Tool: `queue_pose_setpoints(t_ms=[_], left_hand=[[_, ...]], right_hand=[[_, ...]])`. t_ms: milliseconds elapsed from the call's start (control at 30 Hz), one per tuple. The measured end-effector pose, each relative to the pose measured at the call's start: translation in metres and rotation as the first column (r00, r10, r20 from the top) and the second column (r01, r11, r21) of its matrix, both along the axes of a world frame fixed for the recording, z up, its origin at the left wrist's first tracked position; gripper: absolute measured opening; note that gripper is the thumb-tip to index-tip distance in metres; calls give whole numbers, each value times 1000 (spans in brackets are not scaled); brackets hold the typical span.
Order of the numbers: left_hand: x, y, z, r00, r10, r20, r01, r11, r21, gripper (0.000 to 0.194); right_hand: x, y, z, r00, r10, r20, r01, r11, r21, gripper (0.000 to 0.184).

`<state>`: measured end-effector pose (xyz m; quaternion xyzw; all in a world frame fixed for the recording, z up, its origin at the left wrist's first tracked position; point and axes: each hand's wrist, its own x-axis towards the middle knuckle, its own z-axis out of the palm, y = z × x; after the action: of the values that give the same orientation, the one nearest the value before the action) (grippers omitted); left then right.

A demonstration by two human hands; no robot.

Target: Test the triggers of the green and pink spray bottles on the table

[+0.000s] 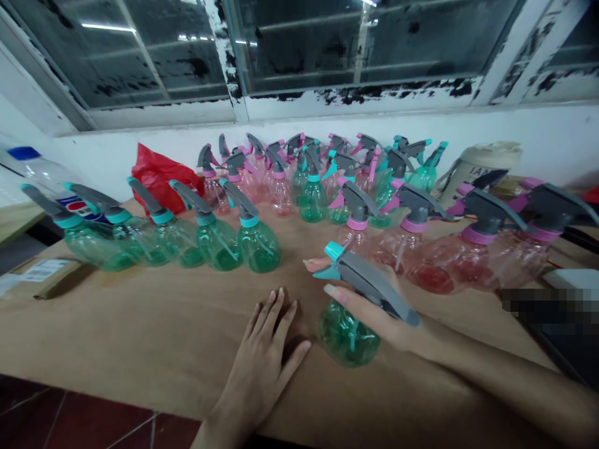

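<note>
My right hand (374,308) is wrapped round the neck of a green spray bottle (350,337) with a grey and turquoise trigger head. Whether that bottle's base touches the table cannot be made out. Palm down on the brown table (178,340), my left hand (264,349) rests with its fingers spread, just left of the held bottle. A row of several green spray bottles (259,246) stands to the left, beyond my left hand. To the right, behind my right hand, is a row of pink spray bottles (433,265) with grey and pink heads.
More pink and green spray bottles (282,193) crowd the back by the wall. A red plastic bag (163,178), a Pepsi bottle (40,171) and a flat cardboard piece (51,277) lie leftward. At back right stands a beige bag (482,171); a dark object (561,330) sits at the right edge.
</note>
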<state>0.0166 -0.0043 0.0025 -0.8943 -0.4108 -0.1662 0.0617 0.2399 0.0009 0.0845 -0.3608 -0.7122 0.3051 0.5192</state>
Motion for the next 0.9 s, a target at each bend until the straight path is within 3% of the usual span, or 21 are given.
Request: queue_pose_setpoints(t_ms=[500,733,900], left_hand=[[3,-2,2,999,12,48,-11,1000,-26,49],[3,-2,2,999,10,48,-8,999,-46,50],[3,-2,2,999,11,35,-10,1000,-28,49]], right_hand=[[0,-1,3,999,-16,40,16,1000,19,28],[1,-2,4,997,-26,72,27,999,-24,15],[1,-1,4,999,0,51,2,1000,-31,23]])
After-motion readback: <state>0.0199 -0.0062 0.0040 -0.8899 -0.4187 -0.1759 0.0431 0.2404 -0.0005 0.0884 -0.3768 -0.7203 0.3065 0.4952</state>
